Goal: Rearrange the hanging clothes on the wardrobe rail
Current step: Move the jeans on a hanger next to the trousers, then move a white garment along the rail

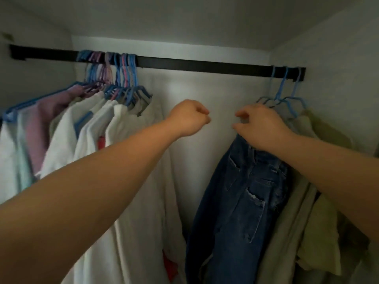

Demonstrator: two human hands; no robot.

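Note:
A black rail [194,65] runs across the wardrobe. Several white, pink and pale garments [86,128] hang bunched at its left on blue and pink hangers [114,78]. At the right hang dark blue jeans [242,191], a beige garment [287,222] and an olive-green one [322,212] on blue hangers [287,99]. My left hand [188,117] is raised in the gap between the groups, fingers curled shut, holding nothing. My right hand [260,128] rests at the top of the jeans, fingers curled against the waistband and hanger; whether it grips them is unclear.
The white back wall [205,95] shows behind the bare middle stretch of rail. The wardrobe's right side wall [338,68] stands close beside the right-hand clothes, and the ceiling panel [184,17] lies just above the rail.

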